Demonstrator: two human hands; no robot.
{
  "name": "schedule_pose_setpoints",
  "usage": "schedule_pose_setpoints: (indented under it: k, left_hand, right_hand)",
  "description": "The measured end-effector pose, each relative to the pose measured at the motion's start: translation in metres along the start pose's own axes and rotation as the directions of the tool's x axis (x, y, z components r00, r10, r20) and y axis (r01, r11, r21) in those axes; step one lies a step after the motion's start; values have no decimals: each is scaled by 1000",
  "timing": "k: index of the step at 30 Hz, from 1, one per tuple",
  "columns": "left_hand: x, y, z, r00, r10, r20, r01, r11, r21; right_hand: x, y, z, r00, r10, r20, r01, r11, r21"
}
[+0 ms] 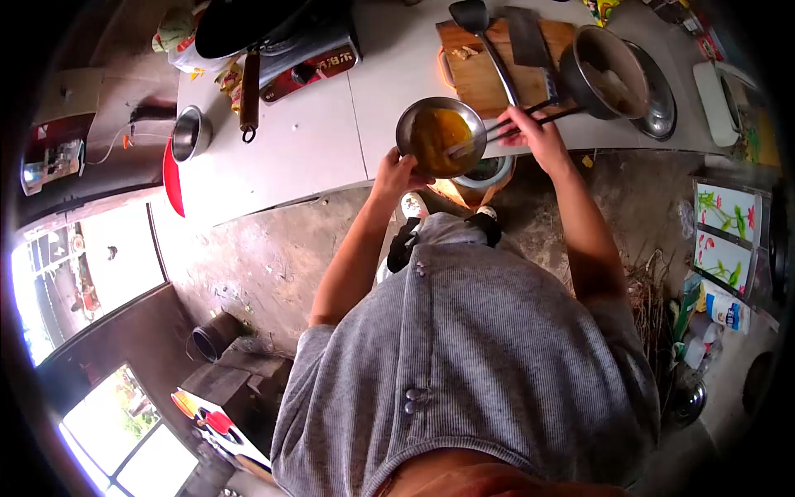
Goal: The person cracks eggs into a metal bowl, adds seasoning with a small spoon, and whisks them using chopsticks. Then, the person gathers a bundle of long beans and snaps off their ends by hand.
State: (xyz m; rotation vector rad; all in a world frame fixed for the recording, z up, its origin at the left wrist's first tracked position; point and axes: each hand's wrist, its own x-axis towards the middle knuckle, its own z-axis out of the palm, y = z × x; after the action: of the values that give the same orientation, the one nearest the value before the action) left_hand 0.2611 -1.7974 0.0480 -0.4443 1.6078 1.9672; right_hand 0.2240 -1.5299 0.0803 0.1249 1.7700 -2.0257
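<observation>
A shallow metal bowl (403,124) with yellow-orange liquid, which looks like beaten egg (440,137), is held by its left rim in my left hand (399,176). My right hand (534,139) is closed around a pair of dark chopsticks (494,135). Their tips dip into the liquid at the bowl's right side. The bowl is in front of the counter edge, over a round container (484,176) partly hidden below it. Just beyond my right hand lie a wooden cutting board (476,79), a black spatula (490,50) and a cleaver (528,40).
A deep metal pot (590,70) and a lid (662,103) sit right of the board. At the left, a wok (236,25) with a wooden handle rests on a cooker (310,70). A small metal bowl (189,137) stands near the counter's left edge.
</observation>
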Motion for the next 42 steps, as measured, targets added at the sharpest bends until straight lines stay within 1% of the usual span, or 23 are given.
schedule_pose_setpoints:
  k: [2, 4, 6, 7, 8, 10, 11, 12, 14, 15, 17, 20, 21, 22, 25, 28, 29, 30, 33, 36, 38, 40, 42]
  left_hand:
    - [0, 2, 5, 1000, 1, 17, -1, 1000, -4]
    - [-1, 0, 11, 999, -6, 34, 7, 1000, -9]
    - [2, -2, 15, 1000, -6, 21, 6, 1000, 9]
    - [3, -1, 17, 1000, -3, 25, 2, 1000, 13]
    - [3, -2, 19, 999, 15, 33, -14, 1000, -19]
    - [0, -4, 23, 999, 26, 44, -24, 999, -46]
    - [0, -4, 25, 998, 33, 52, -32, 999, -22]
    - [1, -3, 27, 997, 45, 61, -45, 999, 1]
    - [3, -2, 31, 998, 32, 54, -32, 999, -8]
    - [3, -2, 32, 999, 17, 46, -17, 1000, -18]
    - [5, -5, 33, 998, 20, 64, -20, 1000, -2]
    - [9, -4, 36, 997, 19, 70, -19, 1000, 9]
    - [8, -3, 38, 998, 10, 60, -11, 1000, 8]
    - [6, -3, 40, 998, 10, 60, -11, 1000, 9]
    - [3, -1, 44, 996, 34, 87, -36, 999, 19]
    - [3, 0, 44, 991, 48, 123, -51, 999, 15]
    - [3, 1, 44, 993, 29, 111, -30, 1000, 10]
    - [4, 2, 44, 995, 8, 100, -9, 1000, 3]
    - [6, 0, 41, 993, 8, 121, -10, 1000, 14]
    - [2, 1, 40, 989, 18, 149, -19, 1000, 10]
    - [-3, 1, 45, 991, 13, 130, -16, 999, 27]
    - [-3, 4, 45, 994, 14, 110, -19, 999, 44]
    - [-2, 3, 44, 990, 11, 143, -14, 1000, 22]
  right_hand:
    - [0, 1, -7, 960, -237, -148, 224, 970, -99]
    - [-12, -10, -14, 999, -7, 47, 11, 996, -87]
    - [-16, -16, -15, 995, -96, -41, 95, 995, -20]
    - [-12, -11, -17, 955, -254, -151, 240, 965, -103]
    - [-14, -13, -21, 955, -253, -155, 240, 966, -102]
    - [-22, -21, -26, 997, 14, 70, -8, 996, -90]
    - [-25, -25, -28, 999, 7, 51, -3, 997, -76]
    - [-27, -27, -24, 988, -141, -57, 138, 989, -48]
    - [-21, -18, -33, 966, -227, -123, 197, 956, -215]
    - [-25, -20, -33, 966, -226, -127, 196, 957, -214]
    - [-32, -26, -34, 999, -37, -15, 36, 997, -62]
    - [-29, -18, -38, 971, -229, -69, 216, 963, -160]
    - [-33, -22, -37, 1000, -29, -5, 28, 995, -91]
    - [-35, -21, -37, 1000, -29, -5, 29, 995, -91]
    - [-31, -16, -36, 951, -273, -144, 248, 954, -168]
    - [-42, -24, -34, 991, -93, -97, 87, 994, -70]
    - [-38, -17, -36, 962, -223, -156, 221, 975, -33]
    - [-38, -18, -35, 961, -228, -156, 225, 974, -34]
    - [-44, -20, -35, 994, -84, -64, 80, 995, -51]
    - [-40, -18, -35, 978, -177, -114, 162, 978, -131]
    - [-40, -17, -35, 995, -78, -56, 73, 993, -93]
    - [-39, -17, -29, 929, -320, -187, 306, 947, -100]
    - [-40, -17, -32, 940, -309, -142, 284, 943, -172]
